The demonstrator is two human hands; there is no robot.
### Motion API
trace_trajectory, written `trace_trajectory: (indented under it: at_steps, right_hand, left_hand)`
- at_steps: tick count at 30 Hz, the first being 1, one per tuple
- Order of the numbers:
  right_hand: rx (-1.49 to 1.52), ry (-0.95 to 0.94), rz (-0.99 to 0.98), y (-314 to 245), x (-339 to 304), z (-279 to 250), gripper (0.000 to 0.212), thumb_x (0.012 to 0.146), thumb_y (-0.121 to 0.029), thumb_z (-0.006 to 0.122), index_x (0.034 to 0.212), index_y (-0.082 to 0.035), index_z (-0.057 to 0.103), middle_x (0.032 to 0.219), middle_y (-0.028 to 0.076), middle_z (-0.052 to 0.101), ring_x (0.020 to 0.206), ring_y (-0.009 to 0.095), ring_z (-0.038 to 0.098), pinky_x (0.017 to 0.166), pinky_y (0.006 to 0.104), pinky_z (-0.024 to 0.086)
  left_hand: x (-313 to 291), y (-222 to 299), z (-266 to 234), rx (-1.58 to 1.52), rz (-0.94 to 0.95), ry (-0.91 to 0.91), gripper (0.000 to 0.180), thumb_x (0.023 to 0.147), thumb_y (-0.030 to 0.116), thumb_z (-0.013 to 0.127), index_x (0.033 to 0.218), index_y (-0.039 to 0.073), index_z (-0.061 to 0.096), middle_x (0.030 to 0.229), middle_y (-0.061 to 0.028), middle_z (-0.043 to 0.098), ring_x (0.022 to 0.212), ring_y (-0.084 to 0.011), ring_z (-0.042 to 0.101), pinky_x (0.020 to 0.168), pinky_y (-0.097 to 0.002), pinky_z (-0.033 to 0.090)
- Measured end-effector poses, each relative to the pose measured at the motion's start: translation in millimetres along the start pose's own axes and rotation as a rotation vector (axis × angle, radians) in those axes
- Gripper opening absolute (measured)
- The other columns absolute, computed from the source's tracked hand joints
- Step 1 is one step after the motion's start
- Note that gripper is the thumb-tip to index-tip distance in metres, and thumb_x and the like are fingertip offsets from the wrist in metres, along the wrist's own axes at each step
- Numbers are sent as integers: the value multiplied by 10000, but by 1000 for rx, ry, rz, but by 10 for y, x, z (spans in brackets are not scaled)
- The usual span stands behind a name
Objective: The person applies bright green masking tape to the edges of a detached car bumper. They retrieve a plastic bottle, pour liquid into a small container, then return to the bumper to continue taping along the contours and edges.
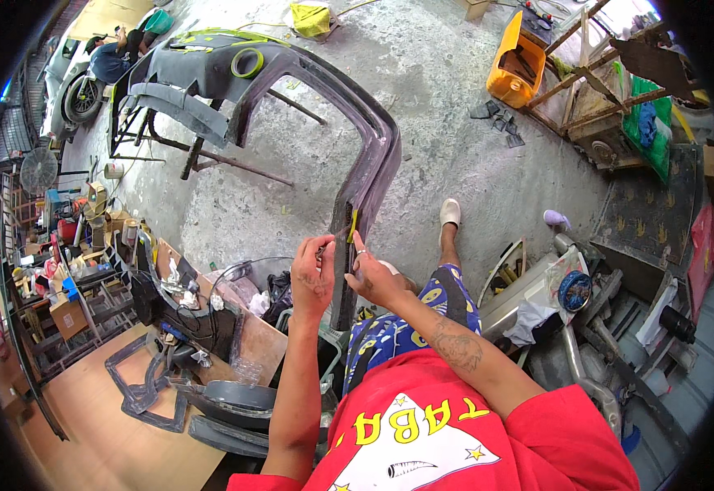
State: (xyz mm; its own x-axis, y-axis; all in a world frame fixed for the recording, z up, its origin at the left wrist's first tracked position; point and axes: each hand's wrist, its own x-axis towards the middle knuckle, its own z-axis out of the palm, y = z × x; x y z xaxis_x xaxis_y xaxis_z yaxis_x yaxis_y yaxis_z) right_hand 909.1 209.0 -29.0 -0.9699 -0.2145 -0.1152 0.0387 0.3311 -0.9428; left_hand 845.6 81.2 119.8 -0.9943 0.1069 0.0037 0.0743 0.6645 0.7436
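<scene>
A large, dark grey vehicle body panel [373, 135] with wide cutouts stretches from the upper left down to my hands. Near its closest end lies a narrow yellow strip [354, 225] along the edge. My left hand [314, 272] is left of that edge, fingers bent in a pinch; whatever is between them is too small to name. On the other side, my right hand [377, 280] has its index fingertip against the panel just below the strip. Its other fingers curl in, and what they grip is hidden. A roll of yellow-green tape [247, 63] sits on the panel's far part.
Metal stand bars [251, 168] reach out under the panel. On the left are a cluttered bench and a brown board [112, 409]. Silver and dark parts [529, 303] crowd the right. An orange container [516, 61] stands far right; another person [110, 61] is beside a car far left.
</scene>
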Motion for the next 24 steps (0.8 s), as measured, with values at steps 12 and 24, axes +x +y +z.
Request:
trace_trajectory:
  at_steps: [12,24]
  right_hand:
    - [51,-24,113,-106,1,-34,1024,858,-139,717,1618,14,48,895,145,608,794,336,638,738,431,524]
    - [18,18,23,-18,6,13,1031,853,-148,724,1621,8,54,860,115,579,750,305,629,710,414,522]
  left_hand:
    - [-18,-47,5,-9,-14,-28,152,1014,105,593,1092,1,670,972,-136,653,774,-249,643,678,-335,512]
    - [-29,-81,47,-31,1,11,154,1009,112,601,1087,2,674,963,-132,648,780,-236,640,678,-327,503]
